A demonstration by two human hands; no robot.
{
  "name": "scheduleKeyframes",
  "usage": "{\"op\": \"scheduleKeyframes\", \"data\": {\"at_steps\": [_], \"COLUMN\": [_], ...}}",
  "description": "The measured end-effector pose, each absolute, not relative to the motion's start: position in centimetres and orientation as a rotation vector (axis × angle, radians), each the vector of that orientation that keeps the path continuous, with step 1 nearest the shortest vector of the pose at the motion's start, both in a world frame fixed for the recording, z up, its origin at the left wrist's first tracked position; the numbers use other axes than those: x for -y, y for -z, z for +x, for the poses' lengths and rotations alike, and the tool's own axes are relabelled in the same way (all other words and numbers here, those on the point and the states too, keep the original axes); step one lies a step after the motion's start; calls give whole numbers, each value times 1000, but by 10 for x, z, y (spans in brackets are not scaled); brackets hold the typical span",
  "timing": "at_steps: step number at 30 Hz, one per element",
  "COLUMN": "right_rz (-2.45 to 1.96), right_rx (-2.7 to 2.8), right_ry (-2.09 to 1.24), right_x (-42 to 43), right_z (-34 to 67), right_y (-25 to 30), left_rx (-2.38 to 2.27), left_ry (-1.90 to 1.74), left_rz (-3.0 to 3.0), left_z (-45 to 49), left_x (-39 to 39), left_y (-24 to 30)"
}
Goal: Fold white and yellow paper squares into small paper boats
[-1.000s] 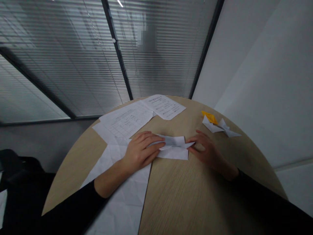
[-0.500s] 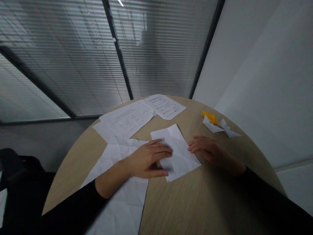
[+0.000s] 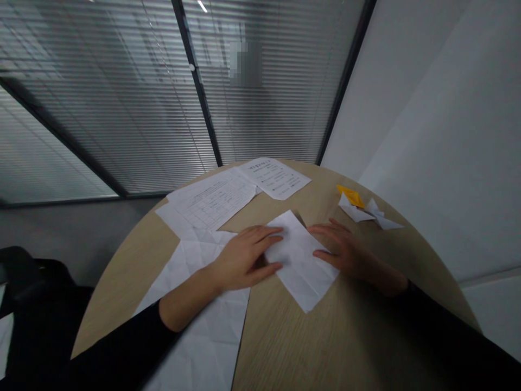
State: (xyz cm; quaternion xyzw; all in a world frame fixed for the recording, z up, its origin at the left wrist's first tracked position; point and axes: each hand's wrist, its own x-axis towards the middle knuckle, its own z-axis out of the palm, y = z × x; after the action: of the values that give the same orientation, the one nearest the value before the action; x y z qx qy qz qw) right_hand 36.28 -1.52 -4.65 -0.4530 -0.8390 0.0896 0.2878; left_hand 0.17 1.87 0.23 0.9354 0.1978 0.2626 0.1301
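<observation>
A folded sheet of white paper with creases lies on the wooden table between my hands, turned at a slant. My left hand rests over its left edge, palm down, fingers and thumb stretched and apart. At the right edge is my right hand, its thumb on top of the paper and its fingers along the upper right side, spread from the thumb. A larger creased white sheet lies under my left wrist and forearm.
Printed sheets overlap at the far side of the round table. Toward the right edge sit small folded paper pieces, an orange one and white ones. A dark chair stands at the left; blinds and a wall lie beyond.
The folded paper has turned a little counterclockwise, its near corner swinging right. My right thumb has moved apart from the fingers onto the paper. The left fingers have shifted slightly.
</observation>
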Motion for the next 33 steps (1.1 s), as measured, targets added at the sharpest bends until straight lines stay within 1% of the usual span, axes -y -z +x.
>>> {"op": "scheduleKeyframes", "data": {"at_steps": [3, 6, 12, 17, 21, 25, 29, 33], "right_rz": [-1171, -1133, -1161, -1117, -1112, -1280, -1394, -1405], "right_rx": [2235, 2254, 2202, 2245, 2273, 2172, 2073, 1991], "right_ry": [-292, -323, -217, -184, -205, -85, 41, -3], "right_x": [16, 17, 18, 23, 22, 16, 14, 14], "right_z": [360, 354, 351, 349, 348, 356, 363, 361], "right_y": [47, 49, 51, 42, 44, 50, 53, 54], "left_rx": [-891, -981, -863, -781, -552, -289, -277, -299], "left_ry": [-873, -867, -767, -769, -715, -593, -559, -552], "left_rz": [2664, 2594, 2663, 2815, 2923, 2900, 2872, 2874], "left_z": [0, -1, 1, 0, 0, 3, 5, 5], "left_x": [-25, -31, -33, -30, -28, -22, -18, -19], "left_y": [7, 17, 13, 6, 2, -3, -5, -1]}}
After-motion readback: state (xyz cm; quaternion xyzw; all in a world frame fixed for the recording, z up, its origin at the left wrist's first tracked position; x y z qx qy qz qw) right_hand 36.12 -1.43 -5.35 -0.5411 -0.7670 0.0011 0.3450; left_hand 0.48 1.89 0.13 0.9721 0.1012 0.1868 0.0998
